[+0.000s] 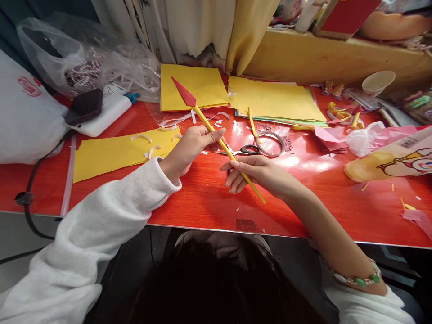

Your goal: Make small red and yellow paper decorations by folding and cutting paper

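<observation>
Left hand [192, 150] and right hand [261, 174] pinch a slanting yellow paper rod [227, 149], red spear-shaped tip [184, 92] pointing far-left. Fingers [243, 167] hide parts

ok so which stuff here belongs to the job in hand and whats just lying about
Likely the job:
red-tipped yellow stick, held in left hand and right hand
scissors
tape roll
yellow sheets

Probably just lying about:
drink cup
clear plastic bag
black device

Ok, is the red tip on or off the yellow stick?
On: the red tip meets the far end of the yellow stick, no visible gap.
</observation>
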`<state>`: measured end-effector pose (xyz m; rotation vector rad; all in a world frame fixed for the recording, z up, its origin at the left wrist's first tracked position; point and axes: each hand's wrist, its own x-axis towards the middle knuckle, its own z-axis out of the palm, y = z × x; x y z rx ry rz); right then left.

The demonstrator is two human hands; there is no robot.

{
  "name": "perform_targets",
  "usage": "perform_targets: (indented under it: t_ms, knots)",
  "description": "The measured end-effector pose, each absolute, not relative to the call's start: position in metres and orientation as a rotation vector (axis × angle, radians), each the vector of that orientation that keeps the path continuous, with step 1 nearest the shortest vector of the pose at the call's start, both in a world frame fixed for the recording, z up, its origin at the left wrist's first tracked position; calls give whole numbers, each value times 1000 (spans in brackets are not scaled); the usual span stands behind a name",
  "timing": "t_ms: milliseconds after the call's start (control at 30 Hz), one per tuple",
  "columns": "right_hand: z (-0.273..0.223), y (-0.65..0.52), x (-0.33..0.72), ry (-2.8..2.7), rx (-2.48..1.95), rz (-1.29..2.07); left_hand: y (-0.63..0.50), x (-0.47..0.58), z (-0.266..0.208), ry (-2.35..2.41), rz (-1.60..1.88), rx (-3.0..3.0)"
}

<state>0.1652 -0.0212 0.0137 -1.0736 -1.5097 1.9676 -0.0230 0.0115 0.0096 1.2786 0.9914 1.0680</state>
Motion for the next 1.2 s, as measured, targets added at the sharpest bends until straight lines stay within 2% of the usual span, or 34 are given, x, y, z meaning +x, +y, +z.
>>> perform_targets:
  t_ms: [233,500,767,1000,1200]
  knots:
    - [11,-21,161,-1461,-1096,1900,6,-16,5,933,906,1355]
    - [15,-16,168,-1619,-1157,1899,13,-22,8,1015,1061,1267]
    - [4,-14,163,-1543,-1138,1802,7,-12,0,984,882,1458]
    - [8,-17,159,-1514,-1168,1920,11,-16,-1,1001,1078,1351]
    - [5,-18,158,-1434,-1116,1886,6,-10,-6,979,955,1502]
